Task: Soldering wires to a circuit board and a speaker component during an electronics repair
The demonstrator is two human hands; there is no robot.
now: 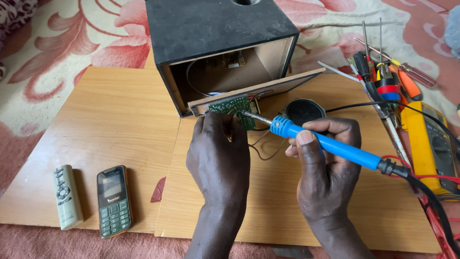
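Head view: left hand (218, 151) closed, steadying green circuit board (235, 109) against the opened black wooden speaker box (220, 45) on the desk (120, 120); right hand (326, 158) gripping blue-handled soldering iron (326, 143), tip on board; judged mid-soldering; box unassembled.

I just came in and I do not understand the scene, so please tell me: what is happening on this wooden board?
A person is working on an opened black speaker box. The right hand holds a blue soldering iron, its metal tip at a green circuit board fixed to the box's detached wooden panel. The left hand touches the board from below. A loose round speaker lies behind the iron. A phone and small remote lie at the left; screwdrivers and a yellow multimeter at the right.
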